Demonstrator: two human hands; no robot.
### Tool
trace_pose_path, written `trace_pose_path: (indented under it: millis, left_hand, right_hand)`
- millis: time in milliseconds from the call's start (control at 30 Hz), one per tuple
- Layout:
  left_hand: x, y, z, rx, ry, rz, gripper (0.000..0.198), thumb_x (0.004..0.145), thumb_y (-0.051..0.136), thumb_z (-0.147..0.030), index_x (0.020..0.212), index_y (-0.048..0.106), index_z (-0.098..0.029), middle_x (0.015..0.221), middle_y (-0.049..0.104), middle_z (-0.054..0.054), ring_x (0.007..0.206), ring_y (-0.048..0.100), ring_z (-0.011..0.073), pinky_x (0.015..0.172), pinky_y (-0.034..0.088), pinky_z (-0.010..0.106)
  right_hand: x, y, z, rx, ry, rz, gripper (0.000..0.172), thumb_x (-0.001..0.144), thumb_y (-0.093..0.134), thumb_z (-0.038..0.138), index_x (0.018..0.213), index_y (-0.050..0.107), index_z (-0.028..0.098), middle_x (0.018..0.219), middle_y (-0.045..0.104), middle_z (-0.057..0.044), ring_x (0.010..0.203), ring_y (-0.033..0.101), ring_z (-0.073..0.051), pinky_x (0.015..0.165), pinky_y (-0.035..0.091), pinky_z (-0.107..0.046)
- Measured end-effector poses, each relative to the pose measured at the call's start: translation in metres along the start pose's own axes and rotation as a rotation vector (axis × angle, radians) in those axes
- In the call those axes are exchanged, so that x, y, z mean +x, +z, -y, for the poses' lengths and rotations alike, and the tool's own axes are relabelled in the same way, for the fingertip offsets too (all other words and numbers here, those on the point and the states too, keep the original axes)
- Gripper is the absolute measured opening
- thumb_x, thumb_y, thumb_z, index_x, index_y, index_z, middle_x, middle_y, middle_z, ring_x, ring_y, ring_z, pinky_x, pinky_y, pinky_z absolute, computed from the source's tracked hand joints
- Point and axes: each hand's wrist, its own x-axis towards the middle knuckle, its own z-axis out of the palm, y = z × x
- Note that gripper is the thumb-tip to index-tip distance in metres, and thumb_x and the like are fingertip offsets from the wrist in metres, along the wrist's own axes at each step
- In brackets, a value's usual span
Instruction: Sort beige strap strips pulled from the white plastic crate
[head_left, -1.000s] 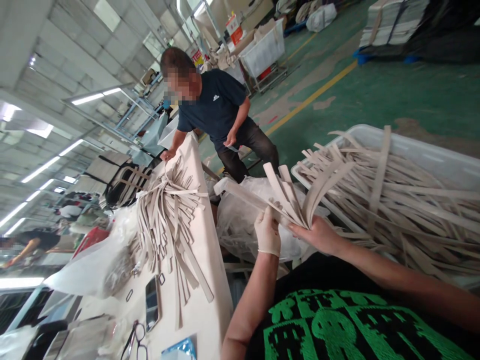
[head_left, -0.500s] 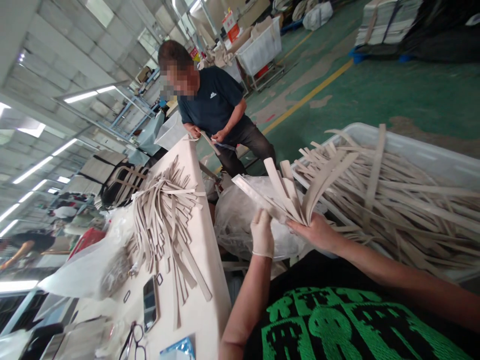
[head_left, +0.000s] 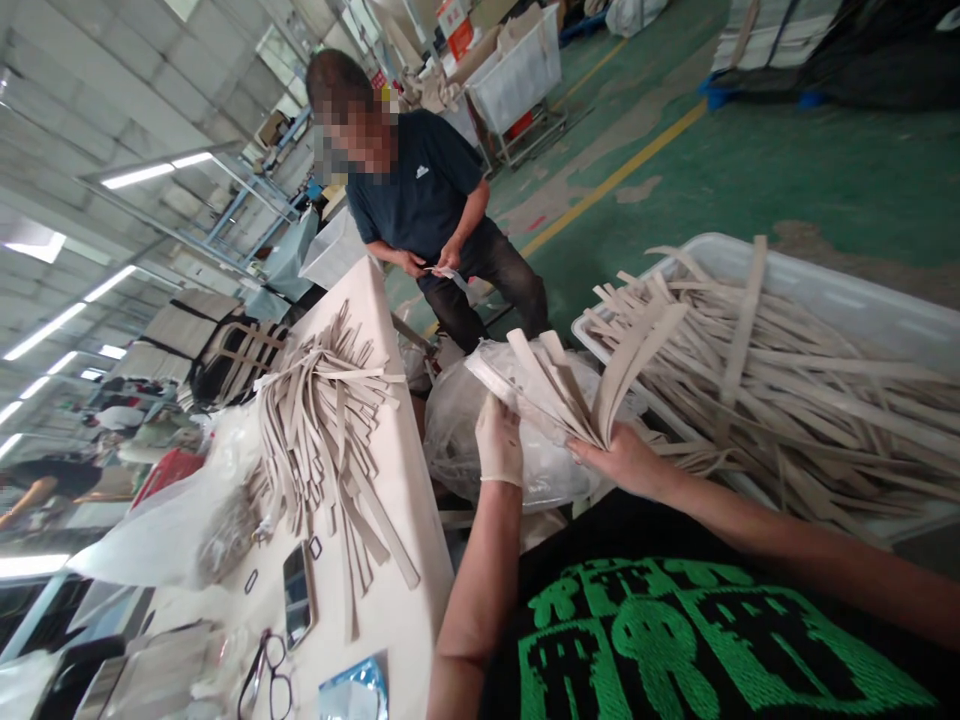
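My right hand [head_left: 630,462], bare, is closed around the lower part of several flat beige fabric strips [head_left: 607,375]. Their upper ends fan out above the fist. My left hand [head_left: 500,440] wears a whitish glove, and its fingers pinch the leftmost strip [head_left: 517,392] of the bunch near its far end. Below and behind both hands lies a clear plastic bag [head_left: 457,430]. To the right, a white plastic bin [head_left: 847,285] is heaped with loose strips of the same kind.
A pale table [head_left: 409,490] on my left carries a pile of strips [head_left: 322,420], a phone [head_left: 298,592], glasses [head_left: 276,680] and a blue-white packet [head_left: 354,690]. Across from me sits a co-worker [head_left: 420,200] with a small strip in both hands. A wheeled white cart [head_left: 521,75] stands farther back.
My left hand has slid outward along the strip, up and to the left. My right hand keeps its hold on the bunch. The co-worker's hands have come closer together.
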Motion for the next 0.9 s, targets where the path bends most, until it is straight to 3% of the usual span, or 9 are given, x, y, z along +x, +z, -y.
trace_pose_path:
  millis: [100, 233, 300, 400, 500, 700, 900]
  left_hand:
    - [0.000, -0.004, 0.006, 0.004, 0.012, 0.023, 0.043, 0.062, 0.092, -0.050, 0.083, 0.077, -0.016, 0.095, 0.079, 0.008, 0.098, 0.074, 0.0217, 0.097, 0.053, 0.033]
    - [-0.021, -0.013, 0.029, 0.117, -0.027, 0.077, 0.041, 0.066, 0.090, -0.052, 0.077, 0.076, -0.015, 0.080, 0.077, 0.005, 0.086, 0.073, 0.0205, 0.093, 0.054, 0.034]
    - [-0.021, -0.013, 0.023, 0.114, -0.017, 0.100, 0.040, 0.067, 0.090, -0.050, 0.085, 0.078, -0.016, 0.090, 0.079, 0.007, 0.098, 0.074, 0.0237, 0.098, 0.053, 0.035]
    - [-0.003, -0.006, -0.004, 0.054, 0.027, 0.068, 0.044, 0.072, 0.085, -0.051, 0.101, 0.079, -0.019, 0.117, 0.078, 0.010, 0.125, 0.067, 0.0273, 0.109, 0.049, 0.036]
    - [0.011, -0.002, -0.018, 0.014, 0.026, 0.011, 0.042, 0.073, 0.085, -0.051, 0.099, 0.080, -0.019, 0.118, 0.078, 0.011, 0.128, 0.066, 0.0274, 0.111, 0.048, 0.038]
    - [-0.015, -0.009, 0.017, 0.088, -0.042, 0.118, 0.043, 0.067, 0.089, -0.051, 0.089, 0.080, -0.015, 0.098, 0.080, 0.010, 0.111, 0.072, 0.0285, 0.106, 0.050, 0.040]
    - [-0.011, -0.009, 0.011, 0.147, 0.018, 0.081, 0.040, 0.067, 0.088, -0.048, 0.090, 0.081, -0.016, 0.099, 0.080, 0.009, 0.109, 0.072, 0.0266, 0.106, 0.048, 0.039]
  right_hand:
    - [0.002, -0.001, 0.006, -0.001, 0.011, -0.033, 0.034, 0.085, 0.058, 0.049, 0.072, 0.071, 0.020, 0.067, 0.074, -0.007, 0.069, 0.072, -0.027, 0.067, 0.056, -0.035]
    - [0.004, -0.005, 0.010, 0.035, -0.009, -0.028, 0.030, 0.086, 0.061, 0.046, 0.082, 0.074, 0.019, 0.071, 0.075, -0.006, 0.072, 0.072, -0.026, 0.071, 0.058, -0.034]
    - [0.002, -0.004, 0.005, 0.038, -0.005, -0.005, 0.032, 0.086, 0.060, 0.048, 0.082, 0.074, 0.019, 0.074, 0.076, -0.007, 0.073, 0.073, -0.026, 0.072, 0.058, -0.035]
    - [-0.001, -0.002, -0.007, -0.006, 0.005, 0.034, 0.036, 0.087, 0.058, 0.050, 0.077, 0.073, 0.019, 0.077, 0.077, -0.008, 0.073, 0.073, -0.026, 0.074, 0.058, -0.036]
    - [-0.001, 0.001, -0.009, -0.046, 0.015, 0.028, 0.038, 0.088, 0.057, 0.049, 0.075, 0.073, 0.018, 0.072, 0.075, -0.008, 0.071, 0.073, -0.027, 0.072, 0.057, -0.036]
    - [0.003, -0.004, 0.002, 0.044, -0.001, 0.033, 0.033, 0.089, 0.062, 0.049, 0.087, 0.076, 0.019, 0.079, 0.077, -0.007, 0.083, 0.075, -0.028, 0.083, 0.060, -0.038]
    - [0.011, -0.024, 0.015, 0.138, -0.065, 0.054, 0.037, 0.082, 0.070, 0.051, 0.104, 0.079, 0.022, 0.110, 0.079, -0.007, 0.118, 0.067, -0.032, 0.108, 0.050, -0.046]
